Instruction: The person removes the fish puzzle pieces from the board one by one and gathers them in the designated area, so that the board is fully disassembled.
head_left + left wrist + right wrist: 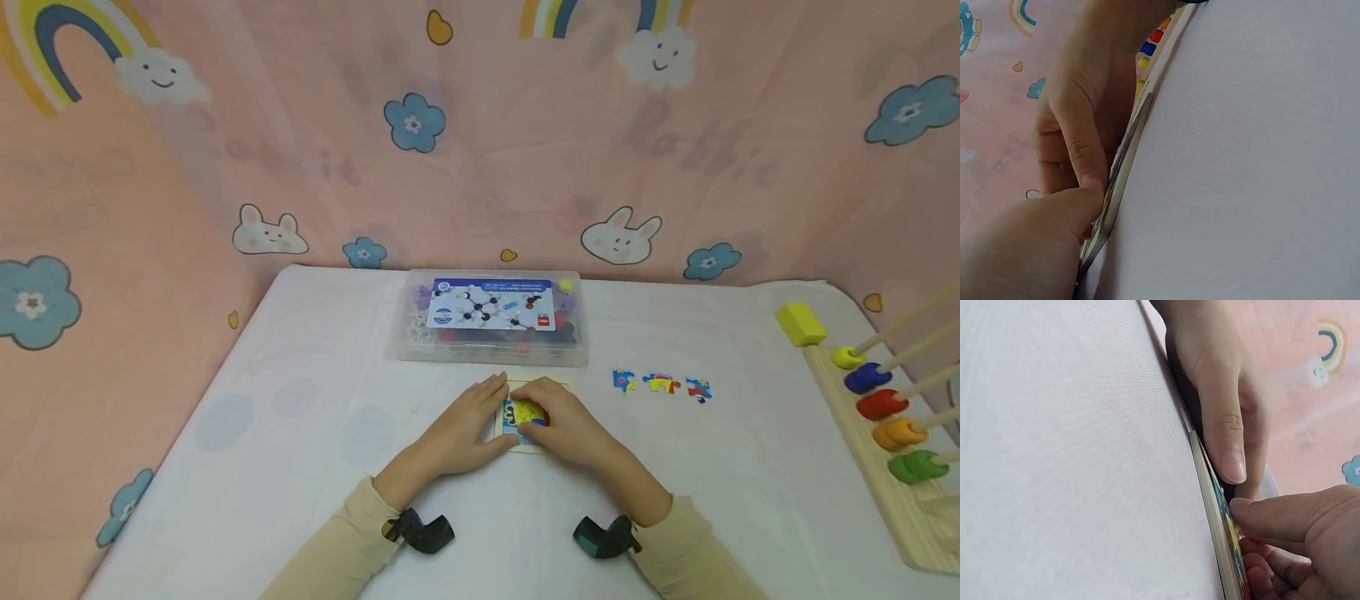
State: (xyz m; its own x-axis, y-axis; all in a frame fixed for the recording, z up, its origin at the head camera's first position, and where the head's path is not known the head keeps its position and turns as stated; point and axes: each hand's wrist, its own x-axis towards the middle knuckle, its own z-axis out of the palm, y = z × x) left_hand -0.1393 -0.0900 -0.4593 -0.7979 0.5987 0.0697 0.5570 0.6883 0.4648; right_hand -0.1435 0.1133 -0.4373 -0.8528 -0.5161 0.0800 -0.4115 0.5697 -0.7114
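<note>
A small wooden puzzle board (pixel 525 450) with blue and yellow pieces lies flat between the two hands; its edge (pixel 1124 181) shows in the left wrist view. The left hand (pixel 468 429) rests along the board's left side, fingers extended and thumb at the near edge. Over the board's right part, the right hand (pixel 570 423) has bent fingers and thumb around a yellow puzzle piece (pixel 527 412). In the right wrist view the right thumb and fingers (pixel 1241 508) meet the board's face, and the hand hides part of the pieces.
Right of the board lie three loose puzzle pieces (pixel 661 383). Behind it stands a clear plastic case (pixel 491 346) with a molecular-model label. A wooden bead rack (pixel 862 442) and a yellow block (pixel 801 324) are at the far right. A pink printed cloth hangs behind.
</note>
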